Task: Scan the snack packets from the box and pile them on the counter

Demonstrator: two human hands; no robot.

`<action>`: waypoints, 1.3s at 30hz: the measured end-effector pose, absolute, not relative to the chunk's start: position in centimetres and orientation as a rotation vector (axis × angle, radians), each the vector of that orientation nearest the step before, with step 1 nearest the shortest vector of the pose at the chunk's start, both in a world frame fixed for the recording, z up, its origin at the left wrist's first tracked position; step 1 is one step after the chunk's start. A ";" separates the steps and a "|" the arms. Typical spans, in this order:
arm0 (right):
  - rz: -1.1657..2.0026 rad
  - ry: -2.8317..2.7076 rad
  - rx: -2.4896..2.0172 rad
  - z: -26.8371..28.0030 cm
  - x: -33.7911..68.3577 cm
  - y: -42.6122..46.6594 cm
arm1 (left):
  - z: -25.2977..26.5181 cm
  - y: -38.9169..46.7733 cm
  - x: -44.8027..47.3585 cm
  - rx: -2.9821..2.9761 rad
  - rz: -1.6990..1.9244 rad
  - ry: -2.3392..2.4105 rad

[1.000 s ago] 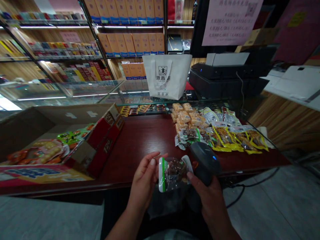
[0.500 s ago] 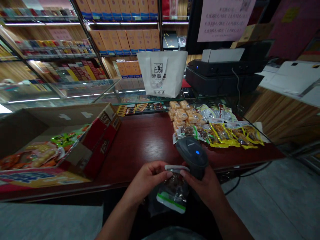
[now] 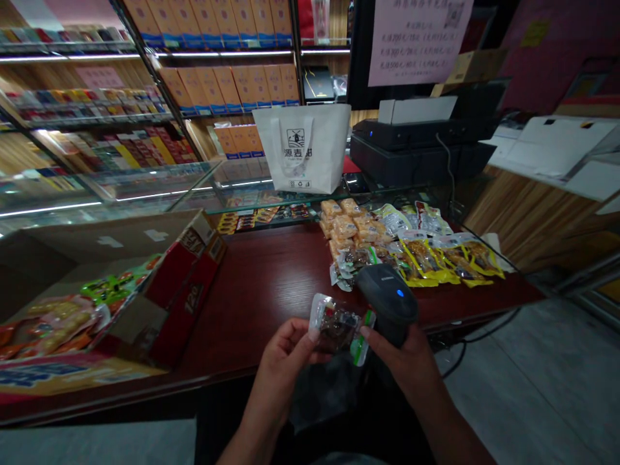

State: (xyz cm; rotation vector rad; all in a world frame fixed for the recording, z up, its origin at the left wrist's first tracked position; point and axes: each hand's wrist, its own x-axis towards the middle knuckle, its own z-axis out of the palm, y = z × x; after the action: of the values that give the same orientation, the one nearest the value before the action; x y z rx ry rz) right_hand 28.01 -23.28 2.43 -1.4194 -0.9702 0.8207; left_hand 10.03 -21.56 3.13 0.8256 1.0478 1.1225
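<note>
A clear snack packet (image 3: 339, 326) with dark contents and a green-striped end is stretched sideways above the counter's front edge. My left hand (image 3: 290, 352) pinches its left end between thumb and fingers. Wrapped round the handle of a dark barcode scanner (image 3: 387, 300), my right hand (image 3: 407, 361) also touches the packet's green end with its thumb. A blue light glows on the scanner's head, which points toward the counter. Behind it lie similar dark packets (image 3: 356, 258), orange-wrapped snacks (image 3: 343, 226) in a pile, and yellow-edged packets (image 3: 426, 258).
An open cardboard box (image 3: 194, 284) holding snack packets (image 3: 116, 287) stands at the left of the dark red counter (image 3: 271, 271). A white tote bag (image 3: 305, 155) stands at the back on glass, beside a black register machine (image 3: 411, 152). A cable hangs at right.
The packet has turned from hanging upright to lying sideways, its green end now at my right thumb. My left hand has shifted its grip, and the scanner has moved slightly right.
</note>
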 end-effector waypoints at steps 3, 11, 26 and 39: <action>0.795 -1.024 -1.412 3.2 28.4 -23.0 | 3.5 -21.4 9.5 0.908 1.047 1.098; 0.905 -0.964 -1.344 2.1 28.9 -24.0 | 2.3 -19.9 9.3 0.749 1.342 1.198; 1.381 -1.047 -1.184 2.9 26.6 -26.6 | 1.1 -17.4 10.3 0.722 1.472 1.142; 1.320 -1.090 -1.208 2.3 28.0 -26.8 | 2.4 -17.3 11.6 0.714 1.431 1.182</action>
State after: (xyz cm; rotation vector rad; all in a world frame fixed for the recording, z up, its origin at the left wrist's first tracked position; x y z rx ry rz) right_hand 27.96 -26.78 2.31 -1.2085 -1.0895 1.3197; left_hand 11.59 -17.32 2.36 0.7145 1.1823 1.4310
